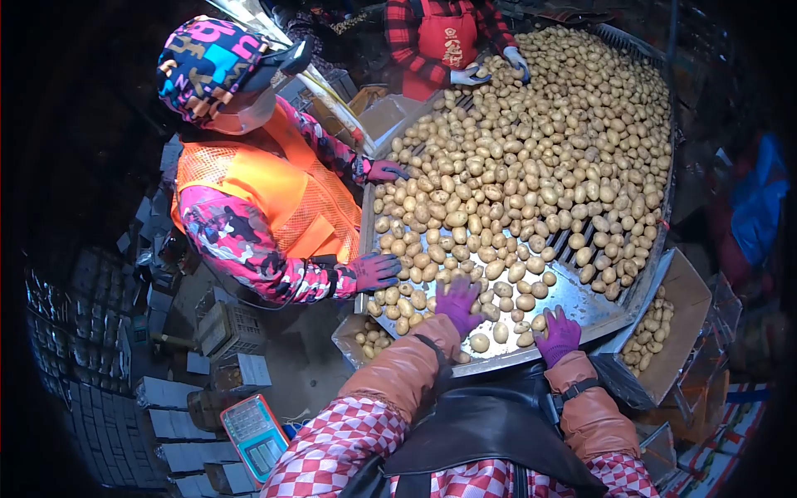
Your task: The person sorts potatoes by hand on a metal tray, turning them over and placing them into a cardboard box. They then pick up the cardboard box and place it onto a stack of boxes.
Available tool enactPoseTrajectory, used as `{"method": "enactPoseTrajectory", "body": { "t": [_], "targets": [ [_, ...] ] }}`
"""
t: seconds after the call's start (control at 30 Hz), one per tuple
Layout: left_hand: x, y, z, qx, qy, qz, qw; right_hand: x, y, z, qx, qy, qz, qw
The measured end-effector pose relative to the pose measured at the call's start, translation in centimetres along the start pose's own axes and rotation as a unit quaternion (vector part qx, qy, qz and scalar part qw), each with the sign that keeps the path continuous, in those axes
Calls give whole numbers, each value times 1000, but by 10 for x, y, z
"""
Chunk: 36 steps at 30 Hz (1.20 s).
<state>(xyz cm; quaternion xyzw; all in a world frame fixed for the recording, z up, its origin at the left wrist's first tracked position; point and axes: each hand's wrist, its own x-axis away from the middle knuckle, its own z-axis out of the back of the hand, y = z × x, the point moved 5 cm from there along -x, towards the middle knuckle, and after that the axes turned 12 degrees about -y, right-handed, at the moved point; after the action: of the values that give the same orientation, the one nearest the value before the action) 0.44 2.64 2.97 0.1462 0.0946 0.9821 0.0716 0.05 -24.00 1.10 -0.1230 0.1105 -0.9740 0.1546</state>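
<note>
Many potatoes cover a metal sorting table, thinning out to bare sheet metal near me. My left hand, in a purple glove, lies with fingers spread among the potatoes at the near edge. Also gloved in purple, my right hand rests at the table's front rim with its fingers apart, beside a potato. A few loose potatoes lie between the two hands. Neither hand has a potato lifted in it.
A co-worker in an orange vest stands at the left, both gloved hands on the table edge. Another person in a red apron handles potatoes at the far side. Cardboard boxes with potatoes sit below right and left; a scale stands lower left.
</note>
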Motion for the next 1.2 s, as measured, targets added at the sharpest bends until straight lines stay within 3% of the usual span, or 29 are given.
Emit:
{"method": "enactPoseTrajectory", "body": {
  "t": [0.13,0.23,0.27,0.3,0.4,0.43,0.47,0.5,0.57,0.67,0.77,0.83,0.97,1.07,1.1,1.13,1.2],
  "targets": [
    [8,-30,4,12,76,71,995,-2,-2,-7,-19,-34,-4,999],
    [20,-53,-46,82,118,10,990,-5,14,-33,-14,-23,-17,999],
    [33,-43,-43,76,189,-39,978,-6,18,-35,-59,-75,-39,995],
    [42,-33,-37,74,191,-49,978,-7,20,-45,-26,-31,-12,999],
    [59,-9,-20,152,88,-74,982,-1,11,-25,-72,-28,-5,997],
    [65,-4,-22,43,124,-101,986,-1,12,-27,-73,-14,-13,997],
    [71,-10,-39,27,131,-78,988,0,11,-28,-74,-1,-22,997],
    [73,-4,-39,14,68,-37,997,2,7,-17,-77,-19,-33,996],
    [69,3,-48,82,60,-46,994,3,4,-12,-58,-41,-51,996],
    [50,18,-43,-16,18,-14,1000,4,1,-10,-48,-33,-52,997],
    [-5,-10,-40,-28,82,-51,995,2,0,-9,-41,-39,-58,997],
    [-33,-21,-18,-80,29,-6,996,2,-3,-13,-56,-46,-58,996],
    [-63,-54,-21,-53,12,85,995,3,0,-13,-68,-75,-41,994],
    [-48,-45,-23,-15,3,83,996,-2,3,-20,-24,-130,-40,990],
    [-40,-42,-28,13,51,68,996,0,5,-23,-23,-63,-15,998],
    [-27,-31,-16,31,38,42,998,2,5,-19,-24,-47,-6,999],
    [-8,-23,-20,46,78,13,996,1,0,-4,-21,-102,-30,994]
  ]
}}
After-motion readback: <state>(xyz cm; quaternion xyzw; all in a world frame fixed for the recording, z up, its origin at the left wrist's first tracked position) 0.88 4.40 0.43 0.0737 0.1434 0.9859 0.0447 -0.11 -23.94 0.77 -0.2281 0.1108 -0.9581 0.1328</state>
